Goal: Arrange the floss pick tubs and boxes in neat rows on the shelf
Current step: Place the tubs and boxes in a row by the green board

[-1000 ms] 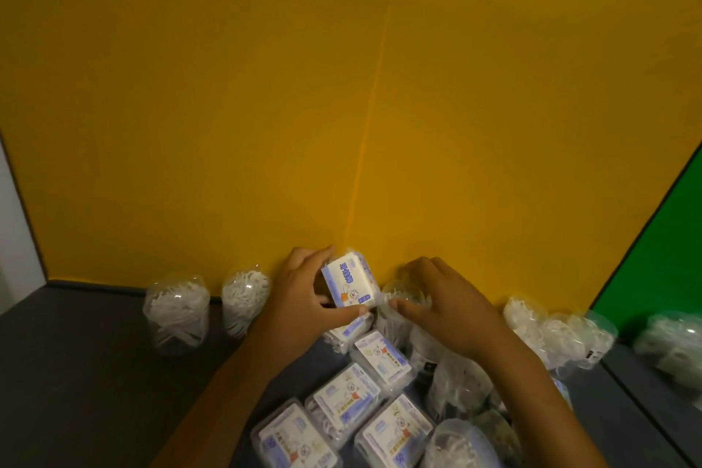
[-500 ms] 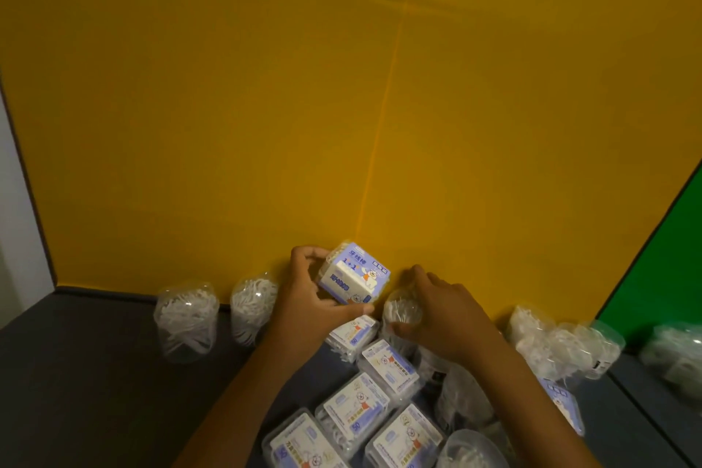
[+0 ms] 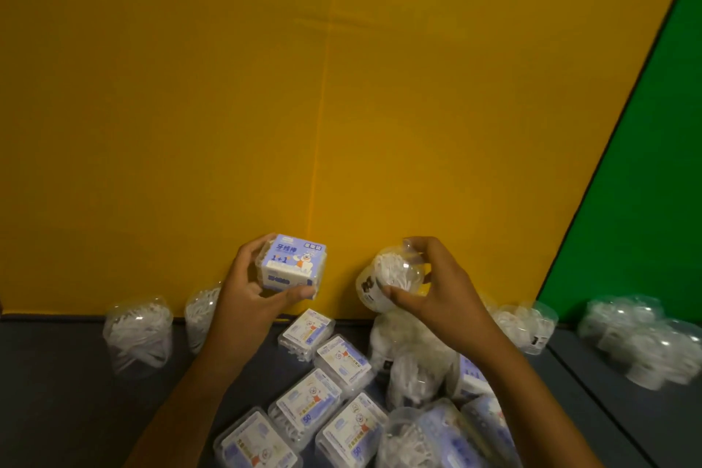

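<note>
Clear plastic catches what little light there is on the dark shelf (image 3: 57,391). Far left, a round tub (image 3: 137,334) packed with white floss picks stands upright near the yellow back wall (image 3: 266,106), and a second tub (image 3: 198,315) stands just right of it, partly hidden by the left forearm. The left hand (image 3: 247,296) is raised off the shelf, fingers and thumb closed around a purple-and-white box (image 3: 292,266) whose printed face turns toward the viewer; white picks show through its clear sides. Below and to the right of that hand, flat clear boxes (image 3: 307,403) with white-and-purple labels lie in a loose cluster running from near the wall toward the near edge, each showing picks inside. The right hand (image 3: 440,296) holds another round tub of picks (image 3: 391,281) tilted on its side in the air, gripped between thumb and fingertips. Under it more tubs (image 3: 414,361) lie heaped together. Further right, tubs (image 3: 528,323) sit by the wall's corner, and beyond a seam in the shelf, in front of the green panel (image 3: 645,182), a blurred group of tubs (image 3: 645,342) stands.
</note>
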`<state>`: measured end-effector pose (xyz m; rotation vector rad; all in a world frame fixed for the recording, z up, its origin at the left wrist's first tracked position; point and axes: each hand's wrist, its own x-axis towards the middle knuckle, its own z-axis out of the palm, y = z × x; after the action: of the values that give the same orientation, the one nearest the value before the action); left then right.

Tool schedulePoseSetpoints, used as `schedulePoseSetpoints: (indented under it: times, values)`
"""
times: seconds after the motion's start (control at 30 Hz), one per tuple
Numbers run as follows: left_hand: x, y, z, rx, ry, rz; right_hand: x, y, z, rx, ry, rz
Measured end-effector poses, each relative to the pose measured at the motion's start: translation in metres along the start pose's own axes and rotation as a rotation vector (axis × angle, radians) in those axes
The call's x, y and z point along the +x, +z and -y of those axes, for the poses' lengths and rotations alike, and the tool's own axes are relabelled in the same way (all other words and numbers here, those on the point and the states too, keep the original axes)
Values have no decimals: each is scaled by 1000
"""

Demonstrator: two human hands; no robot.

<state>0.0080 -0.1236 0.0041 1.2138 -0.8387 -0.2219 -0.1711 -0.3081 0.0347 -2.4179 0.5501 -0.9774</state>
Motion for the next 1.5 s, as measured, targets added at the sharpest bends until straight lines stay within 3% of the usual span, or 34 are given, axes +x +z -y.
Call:
schedulePoseSetpoints:
  times: [0.3,0.83,1.17,1.5]
  values:
    - [-47,62,-41,-61,34,-24,-56,-82,-26,24,55,-137]
    - [-161,255,-78,-11,51,89,-183,-256,-101,-87,128,-219]
    - [-189,336,-65,144,59,74,-235,-322,-156,-261,222,-181]
    - [-156,388,-35,163,82,83,-202,-340,-216,-317,155,-81]
